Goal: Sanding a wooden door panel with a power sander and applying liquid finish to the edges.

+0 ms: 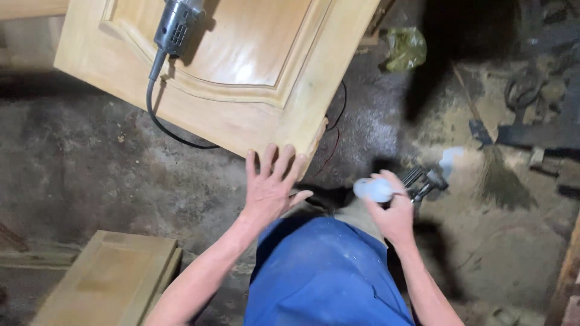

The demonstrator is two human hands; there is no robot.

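Floor: dusty grey concrete (90, 175), strewn with sawdust and wood scraps, dark in the upper right corner.
Door panel: pale wooden panel (254, 115) with a raised arched moulding fills the top centre; its lower corner points down toward the person.
Power tool: grey electric tool (176, 27) lies on the panel near its top edge, and its black cord (158, 124) runs off the panel's lower edge and loops over the floor.
Left hand: left hand (270, 184) is spread flat with fingers wide apart, fingertips at the panel's lower corner; its grip is wide and holds nothing. Whether the fingertips touch the wood or hover just over it, I cannot tell.
Right hand: right hand (396, 211) is closed around a small white object (373, 189), which sticks out to the left of the fist; the object is blurred, so its kind is unclear. It sits to the right of the panel's corner, well apart from the wood.
Metal tool: dark metal tool (426, 181) lies on the floor just past the right hand; whether the hand touches it, I cannot tell.
Clothing: blue garment (326, 278) covers the person's body at bottom centre, between the two forearms.
Second board: smaller pale wooden board (109, 278) lies flat at the lower left, well apart from both hands.
Broom: straw broom (498, 175) rests on the floor to the right, handle angled up and left.
Bag: crumpled greenish plastic bag (405, 47) sits on the floor beside the panel's right edge.
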